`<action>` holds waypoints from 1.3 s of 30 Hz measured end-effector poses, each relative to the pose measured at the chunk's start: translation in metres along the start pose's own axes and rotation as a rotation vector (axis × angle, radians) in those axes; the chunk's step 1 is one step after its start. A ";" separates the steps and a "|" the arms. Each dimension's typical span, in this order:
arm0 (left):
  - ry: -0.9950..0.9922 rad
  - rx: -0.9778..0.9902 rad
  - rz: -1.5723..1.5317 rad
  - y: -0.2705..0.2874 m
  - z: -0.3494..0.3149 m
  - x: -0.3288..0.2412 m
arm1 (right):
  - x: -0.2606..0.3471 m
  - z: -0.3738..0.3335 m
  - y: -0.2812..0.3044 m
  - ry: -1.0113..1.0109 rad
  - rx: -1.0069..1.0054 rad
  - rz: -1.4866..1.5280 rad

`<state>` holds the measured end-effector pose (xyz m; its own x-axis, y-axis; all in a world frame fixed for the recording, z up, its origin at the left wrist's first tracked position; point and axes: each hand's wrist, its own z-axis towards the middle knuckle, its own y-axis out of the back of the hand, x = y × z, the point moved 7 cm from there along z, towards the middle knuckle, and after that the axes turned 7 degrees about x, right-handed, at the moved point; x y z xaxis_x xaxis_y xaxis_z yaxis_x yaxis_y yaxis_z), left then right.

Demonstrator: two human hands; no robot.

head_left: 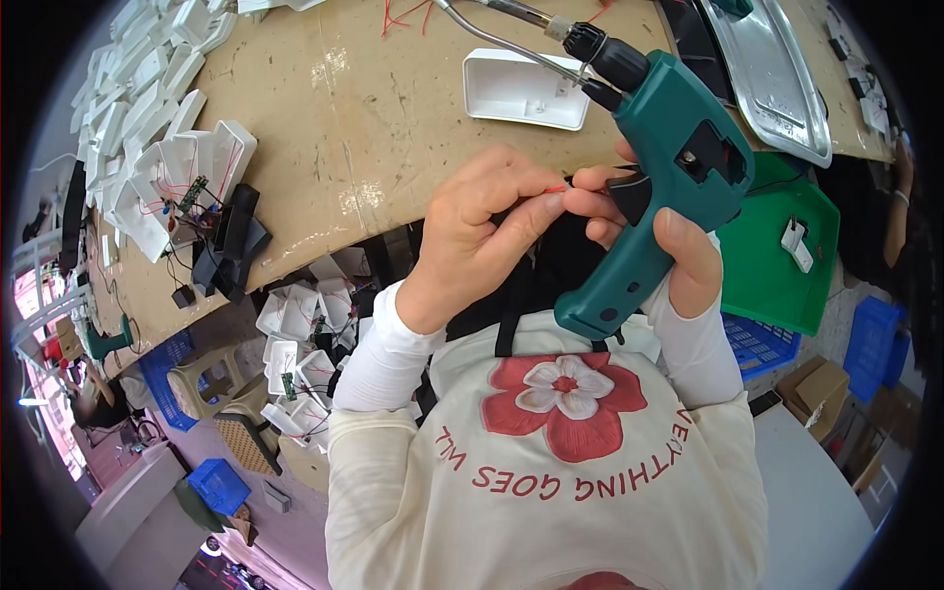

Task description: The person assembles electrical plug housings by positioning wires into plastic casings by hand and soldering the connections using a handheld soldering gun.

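Observation:
My right hand (688, 258) is wrapped round the handle of a dark green soldering gun (678, 110), tilted with its metal tip toward the far side of the table. A bent metal tube runs beside the tip. My left hand (470, 228) is closed in a pinch on a short red wire (557, 189). Fingers of my right hand meet the left fingertips at that wire, in front of the trigger. Whether they grip it too cannot be made out. Just beyond the hands, an open white plastic housing (525, 110) lies on the tan table (344, 128).
White housings (133, 108) pile up at the far left, near wired ones with a circuit board (194, 195) and black boxes (236, 231). A metal tray (772, 84) is at far right, above a green bin (782, 285). More wired housings (295, 313) sit below the table edge.

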<state>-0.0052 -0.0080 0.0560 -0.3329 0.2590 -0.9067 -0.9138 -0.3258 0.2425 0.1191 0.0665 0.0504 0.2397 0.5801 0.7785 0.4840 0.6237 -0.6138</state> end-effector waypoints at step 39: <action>0.410 0.285 -0.317 -0.024 -0.008 -0.007 | 0.021 -0.009 -0.003 0.099 0.013 -0.849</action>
<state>0.0211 -0.0089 0.0540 0.0319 -0.0871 -0.9957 -0.9994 -0.0181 -0.0304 0.1305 0.0720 0.0696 -0.1274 -0.1348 0.9827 0.5228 0.8328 0.1820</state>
